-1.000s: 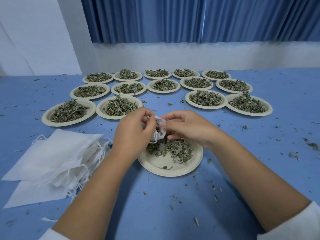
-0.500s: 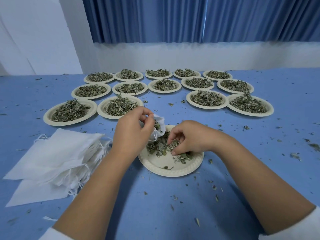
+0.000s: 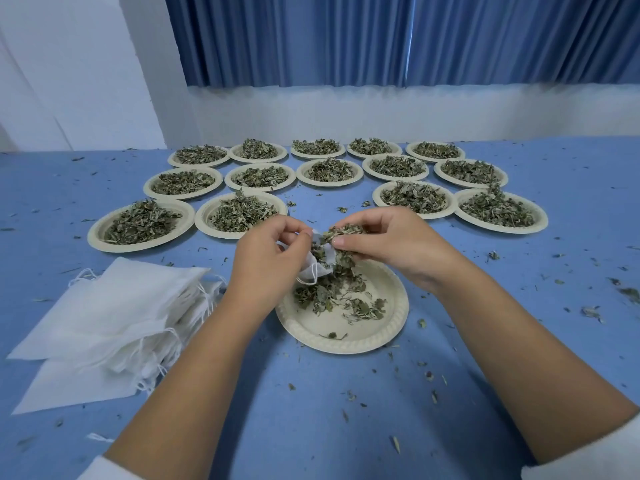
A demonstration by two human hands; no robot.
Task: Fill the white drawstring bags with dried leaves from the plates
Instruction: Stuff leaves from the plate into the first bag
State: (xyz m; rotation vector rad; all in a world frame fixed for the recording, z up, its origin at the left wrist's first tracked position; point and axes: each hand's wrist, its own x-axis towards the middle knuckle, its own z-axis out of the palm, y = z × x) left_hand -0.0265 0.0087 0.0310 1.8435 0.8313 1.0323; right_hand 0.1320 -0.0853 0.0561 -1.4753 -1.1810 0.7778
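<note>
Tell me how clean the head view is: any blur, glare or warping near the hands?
Head view: soft even light, no glare; left hand, right hand and white drawstring bag read sharp; wide-angle stretches the forearms toward the lower corners; the wall under the blue curtain looks smeared.

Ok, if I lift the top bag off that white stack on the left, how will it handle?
Probably floppy: the bag in the left hand sags and crumples. Likely very light, being thin cloth lying flat in the stack. The loose strings at the stack's edge may snag and drag a neighbour along.
</note>
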